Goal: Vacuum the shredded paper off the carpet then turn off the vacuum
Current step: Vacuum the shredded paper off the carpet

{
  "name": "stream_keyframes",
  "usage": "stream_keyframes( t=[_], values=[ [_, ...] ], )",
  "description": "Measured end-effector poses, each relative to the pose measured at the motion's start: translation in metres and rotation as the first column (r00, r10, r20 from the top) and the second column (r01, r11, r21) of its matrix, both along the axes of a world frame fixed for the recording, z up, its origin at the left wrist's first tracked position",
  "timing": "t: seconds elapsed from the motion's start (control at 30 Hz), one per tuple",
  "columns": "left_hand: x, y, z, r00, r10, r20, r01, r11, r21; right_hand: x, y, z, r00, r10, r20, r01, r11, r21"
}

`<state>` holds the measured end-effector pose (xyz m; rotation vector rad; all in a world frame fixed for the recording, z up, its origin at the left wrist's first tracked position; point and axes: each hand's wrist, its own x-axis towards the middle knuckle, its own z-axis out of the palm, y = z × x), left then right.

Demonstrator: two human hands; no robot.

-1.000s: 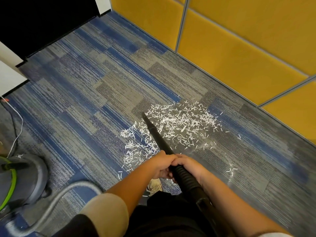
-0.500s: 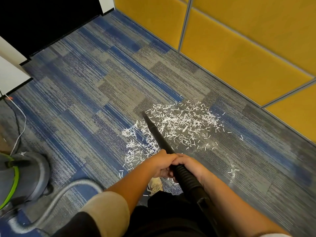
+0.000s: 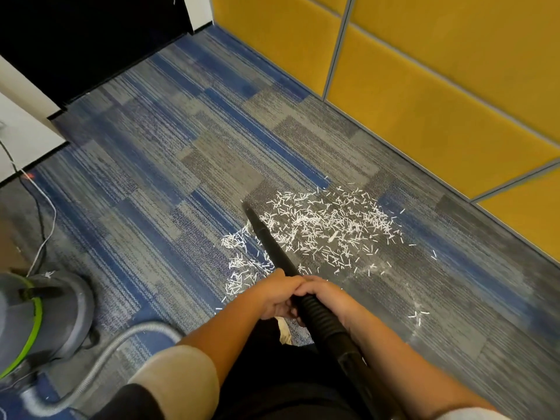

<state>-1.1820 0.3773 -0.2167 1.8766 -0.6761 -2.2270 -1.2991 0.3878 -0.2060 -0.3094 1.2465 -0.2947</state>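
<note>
**White shredded paper point(image 3: 327, 228) on striped carpet point(image 3: 151, 177); black nozzle point(image 3: 269, 241) at the pile's left edge**

Item 1, shredded paper. Short white strips in one loose patch on the grey-and-blue carpet, near the yellow wall panels point(image 3: 424, 101). A smaller clump lies left of the nozzle, and a few stray bits lie off to the right. Most of it is not yet picked up.

Item 2, nozzle. Slim, rigid and black, joined at the near end to a ribbed black hose. Its long axis runs from the hands away from the person and slightly left. The tip is lowest, pointing down at the carpet on the far-left border of the patch. The low slant probably keeps the mouth close to the pile so that suction reaches the strips.

Item 3, hands. The left hand point(image 3: 278, 294) and right hand point(image 3: 330, 298) are touching, side by side at the joint of nozzle and hose. The fingers point(image 3: 283, 306) of both are wrapped round the tube. Two hands at the near end likely steady a long, light tool and steer its tip.

Item 4, vacuum point(image 3: 45, 313). A grey drum with a green band, standing well to the left on the carpet. Its grey hose point(image 3: 100, 359) loops toward the person, with slack for reach. The switch cannot be made out.

Item 5, cables point(image 3: 45, 225). One white and one dark, trailing behind the drum.
</note>
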Motion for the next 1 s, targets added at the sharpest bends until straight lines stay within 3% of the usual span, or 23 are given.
stream_keyframes(
  t=[0.4,1.0],
  values=[
    [0.000,-0.041,0.007,0.986,-0.167,-0.026,0.168,0.985,0.032,0.004,-0.021,0.009,0.983,-0.182,0.004,0.182,0.983,-0.003],
    [-0.108,-0.062,-0.005,0.990,-0.122,-0.073,0.123,0.992,0.014,-0.110,-0.047,0.007,0.993,-0.118,0.007,0.118,0.993,0.017]
  ],
)
